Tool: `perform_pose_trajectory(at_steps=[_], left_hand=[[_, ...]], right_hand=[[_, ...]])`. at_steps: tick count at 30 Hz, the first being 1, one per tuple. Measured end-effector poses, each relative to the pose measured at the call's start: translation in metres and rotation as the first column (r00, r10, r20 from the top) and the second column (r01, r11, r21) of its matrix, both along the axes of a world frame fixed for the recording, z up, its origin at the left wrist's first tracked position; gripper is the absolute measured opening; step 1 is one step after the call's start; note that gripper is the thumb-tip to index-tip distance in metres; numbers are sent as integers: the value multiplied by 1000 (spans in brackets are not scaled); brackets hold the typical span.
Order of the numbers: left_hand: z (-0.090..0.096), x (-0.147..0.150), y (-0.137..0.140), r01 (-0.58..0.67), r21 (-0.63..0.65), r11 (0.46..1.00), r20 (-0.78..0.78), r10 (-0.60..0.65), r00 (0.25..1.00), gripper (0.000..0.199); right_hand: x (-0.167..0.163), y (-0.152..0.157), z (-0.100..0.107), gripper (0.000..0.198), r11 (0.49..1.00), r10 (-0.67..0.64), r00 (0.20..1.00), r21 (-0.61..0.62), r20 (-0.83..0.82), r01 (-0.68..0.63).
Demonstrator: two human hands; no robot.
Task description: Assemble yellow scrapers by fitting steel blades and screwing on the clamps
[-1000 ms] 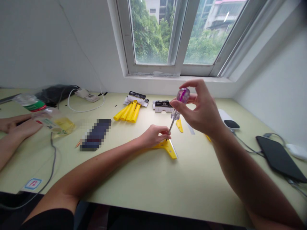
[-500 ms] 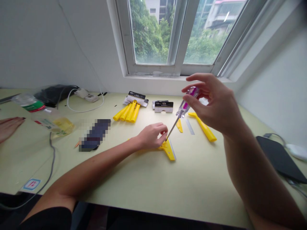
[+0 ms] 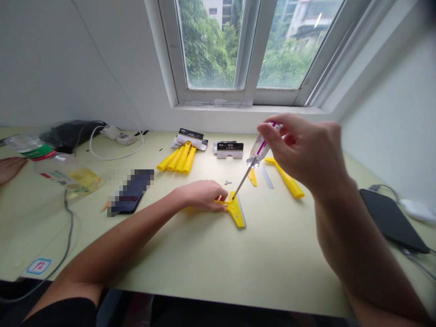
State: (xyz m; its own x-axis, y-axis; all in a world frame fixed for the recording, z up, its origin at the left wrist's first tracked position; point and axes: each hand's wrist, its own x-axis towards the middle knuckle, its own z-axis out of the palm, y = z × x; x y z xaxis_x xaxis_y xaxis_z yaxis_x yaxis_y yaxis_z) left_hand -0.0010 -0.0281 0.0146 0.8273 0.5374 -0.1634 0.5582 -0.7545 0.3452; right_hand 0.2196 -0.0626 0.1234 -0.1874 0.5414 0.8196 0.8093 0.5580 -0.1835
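My left hand (image 3: 206, 196) is closed around the handle of a yellow scraper (image 3: 236, 214), whose head carries a thin metal blade along its right edge. The scraper lies on the table. In my right hand (image 3: 299, 152) is a screwdriver (image 3: 255, 156) with a clear and purple handle, gripped by its top end. Its shaft slants down to the left and the tip meets the scraper head near its upper screw position. Small screws (image 3: 228, 182) lie just behind the head. A loose yellow plate (image 3: 252, 177) and a bare blade (image 3: 267, 177) rest beyond the screwdriver.
Behind are several yellow handles (image 3: 184, 160), small black-and-white boxes (image 3: 230, 149) and another yellow handle (image 3: 289, 181). A phone (image 3: 136, 193) and a bottle (image 3: 64, 168) stand left, with another person's hand (image 3: 12, 170) at the edge. A black device (image 3: 391, 220) lies right.
My left fingers have drawn back from the screwdriver tip onto the scraper handle, uncovering the small screws. My right hand has turned, its fingers now closed more tightly over the screwdriver's handle end.
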Motion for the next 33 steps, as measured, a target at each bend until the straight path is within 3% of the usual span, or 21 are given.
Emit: perform_pose_trajectory(at_steps=[2, 7, 10, 12, 14, 18, 24, 28, 33], left_hand=[[0, -2, 2, -1, -8, 1000, -5, 1, 1000, 26], [-1, -4, 5, 0, -20, 1000, -4, 0, 1000, 26], [-2, -4, 6, 0, -27, 1000, 16, 1, 1000, 25], [-3, -4, 6, 4, -33, 999, 27, -3, 1000, 25], [-3, -5, 6, 3, -38, 999, 32, -2, 999, 24], [-2, -5, 6, -4, -43, 999, 25, 5, 1000, 24], [-3, -6, 7, 9, -44, 999, 18, -8, 1000, 25], [-4, -6, 9, 10, -47, 999, 8, -10, 1000, 25], [-5, -7, 9, 6, -58, 998, 5, -6, 1000, 25]], right_hand=[[7, -4, 6, 17, 999, -11, 997, -32, 83, 14], [20, -9, 15, 18, 961, 99, 984, -271, 148, -56], [15, -4, 10, 7, 970, 95, 993, -231, 66, -77], [8, 1, 4, 13, 968, 150, 988, -200, -34, -154], [4, 4, -2, 24, 927, 267, 957, -240, -113, -287], [3, 9, -7, 24, 831, 397, 886, -316, -239, -458], [7, 6, 0, 23, 773, 477, 804, -266, -354, -576], [10, -2, 6, 23, 789, 496, 776, -169, -389, -590], [8, -5, 5, 23, 731, 542, 746, -221, -388, -646]])
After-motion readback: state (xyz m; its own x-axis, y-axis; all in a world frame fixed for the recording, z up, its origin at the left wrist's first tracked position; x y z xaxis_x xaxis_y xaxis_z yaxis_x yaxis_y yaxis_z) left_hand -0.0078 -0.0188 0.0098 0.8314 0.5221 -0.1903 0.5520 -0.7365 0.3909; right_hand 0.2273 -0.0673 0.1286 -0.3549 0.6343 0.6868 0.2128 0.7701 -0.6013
